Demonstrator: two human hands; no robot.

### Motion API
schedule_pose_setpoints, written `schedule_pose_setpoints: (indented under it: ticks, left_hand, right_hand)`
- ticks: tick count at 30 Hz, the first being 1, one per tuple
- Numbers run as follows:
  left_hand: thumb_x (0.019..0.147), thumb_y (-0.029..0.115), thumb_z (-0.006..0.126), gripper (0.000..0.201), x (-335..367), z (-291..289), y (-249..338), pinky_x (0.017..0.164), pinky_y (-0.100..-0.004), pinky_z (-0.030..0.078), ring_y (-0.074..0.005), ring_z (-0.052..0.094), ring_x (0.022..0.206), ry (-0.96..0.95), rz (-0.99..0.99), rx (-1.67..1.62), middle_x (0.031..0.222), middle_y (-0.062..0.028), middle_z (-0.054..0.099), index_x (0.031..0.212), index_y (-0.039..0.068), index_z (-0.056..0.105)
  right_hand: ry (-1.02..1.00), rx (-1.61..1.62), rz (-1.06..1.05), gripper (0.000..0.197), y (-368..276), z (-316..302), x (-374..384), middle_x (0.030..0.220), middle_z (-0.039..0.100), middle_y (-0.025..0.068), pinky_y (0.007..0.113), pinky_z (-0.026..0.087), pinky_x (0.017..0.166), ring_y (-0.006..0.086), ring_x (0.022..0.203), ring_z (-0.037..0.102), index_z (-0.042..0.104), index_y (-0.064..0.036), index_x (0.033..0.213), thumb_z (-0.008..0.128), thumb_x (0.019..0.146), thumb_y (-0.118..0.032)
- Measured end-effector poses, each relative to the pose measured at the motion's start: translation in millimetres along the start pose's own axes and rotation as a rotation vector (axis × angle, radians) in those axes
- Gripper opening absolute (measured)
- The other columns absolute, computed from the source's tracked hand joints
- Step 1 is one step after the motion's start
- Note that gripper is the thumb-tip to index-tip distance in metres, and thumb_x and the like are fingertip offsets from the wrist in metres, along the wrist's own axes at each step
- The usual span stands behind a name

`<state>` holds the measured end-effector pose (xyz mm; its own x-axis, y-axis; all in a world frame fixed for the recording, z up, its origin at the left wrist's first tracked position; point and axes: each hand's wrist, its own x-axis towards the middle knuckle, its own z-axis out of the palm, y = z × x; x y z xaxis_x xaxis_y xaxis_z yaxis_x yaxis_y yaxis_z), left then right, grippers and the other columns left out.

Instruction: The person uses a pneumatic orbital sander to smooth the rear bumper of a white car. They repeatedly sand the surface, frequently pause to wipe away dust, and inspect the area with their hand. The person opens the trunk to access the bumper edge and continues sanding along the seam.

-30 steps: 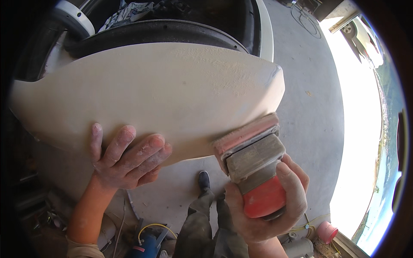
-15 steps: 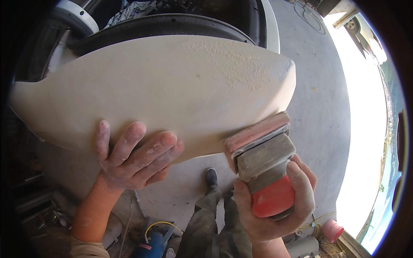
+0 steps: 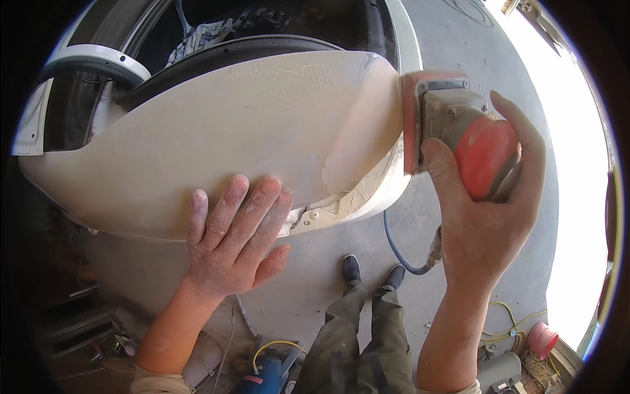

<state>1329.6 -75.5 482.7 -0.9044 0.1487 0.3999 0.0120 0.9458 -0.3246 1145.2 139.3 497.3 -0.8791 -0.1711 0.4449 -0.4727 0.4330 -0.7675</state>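
A cream-coloured, dusty car body panel [image 3: 262, 125] stretches across the middle, with rough dust along its far edge. My left hand [image 3: 239, 236] lies on its near edge, fingers stretched out flat and powdered with dust. In my right hand [image 3: 489, 226] is a red and grey air sander [image 3: 487, 154], gripped round its body between thumb and fingers. The sander stands on its side, its pad [image 3: 411, 121] turned toward the panel's right end. Whether the pad touches the panel I cannot tell. A dark hose [image 3: 400, 253] hangs below, by my right wrist.
Behind the panel is the car's dark open interior [image 3: 289, 23], with a crumpled cloth [image 3: 200, 41] inside. My shoes [image 3: 352, 268] stand on the grey floor. A blue tank [image 3: 262, 375], a red bucket [image 3: 542, 340] and yellow hoses [image 3: 505, 322] lie low around me.
The sander has gone from the panel's near right edge up to its right end and turned on its side. My left hand stays on the panel. The whole view has shifted.
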Motion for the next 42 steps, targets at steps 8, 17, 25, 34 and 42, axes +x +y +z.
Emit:
schedule_pose_setpoints:
  ticks: [8, 17, 25, 34, 42]
  left_hand:
    - [0.107, 0.049, 0.042, 0.056, 60, -3, 12, 0.131, -0.0554, 0.016, -0.0286, 0.033, 0.157, -0.173, 0.232, 0.102, 0.166, -0.0019, 0.044, 0.148, 0.017, 0.062]
    - [0.105, 0.044, 0.046, 0.054, -47, -33, -14, 0.130, -0.0546, 0.018, -0.0259, 0.039, 0.153, -0.350, 0.211, 0.045, 0.161, -0.0041, 0.051, 0.149, 0.016, 0.059]
    - [0.102, 0.037, 0.056, 0.049, -93, -33, 12, 0.127, -0.0556, 0.022, -0.0309, 0.043, 0.151, -0.375, 0.005, -0.168, 0.153, -0.0091, 0.059, 0.142, 0.011, 0.063]
    - [0.099, 0.035, 0.060, 0.053, -79, -29, 18, 0.128, -0.0560, 0.019, -0.0336, 0.040, 0.153, -0.333, -0.089, -0.261, 0.154, -0.0121, 0.058, 0.143, 0.006, 0.062]
    - [0.099, 0.034, 0.059, 0.055, -78, -30, 21, 0.128, -0.0562, 0.018, -0.0340, 0.039, 0.154, -0.323, -0.166, -0.342, 0.156, -0.0130, 0.056, 0.146, 0.005, 0.060]
  right_hand:
    - [-0.056, 0.179, 0.237, 0.076, 59, -26, -73, 0.118, 0.060, 0.0088, 0.036, 0.052, 0.096, 0.0201, 0.106, 0.061, 0.051, -0.0057, 0.134, 0.094, 0.071, -0.012]
    - [-0.225, 0.320, -0.419, 0.082, 46, -10, -29, 0.129, 0.063, 0.0197, 0.040, 0.056, 0.096, 0.0296, 0.114, 0.066, 0.050, -0.0030, 0.139, 0.095, 0.071, -0.010]
    - [-0.251, 0.025, -0.681, 0.068, 1, -4, -22, 0.122, 0.065, 0.0253, 0.038, 0.064, 0.080, 0.0324, 0.101, 0.073, 0.065, -0.0143, 0.127, 0.096, 0.067, -0.009]
    - [-0.255, -0.010, -0.660, 0.066, 0, -4, -36, 0.124, 0.063, 0.0281, 0.038, 0.065, 0.078, 0.0355, 0.102, 0.073, 0.067, -0.0119, 0.125, 0.097, 0.067, -0.008]
    - [-0.133, -0.058, -0.643, 0.054, -5, 5, -47, 0.117, 0.067, 0.0238, 0.028, 0.059, 0.063, 0.0236, 0.082, 0.070, 0.073, -0.0197, 0.117, 0.090, 0.067, -0.010]
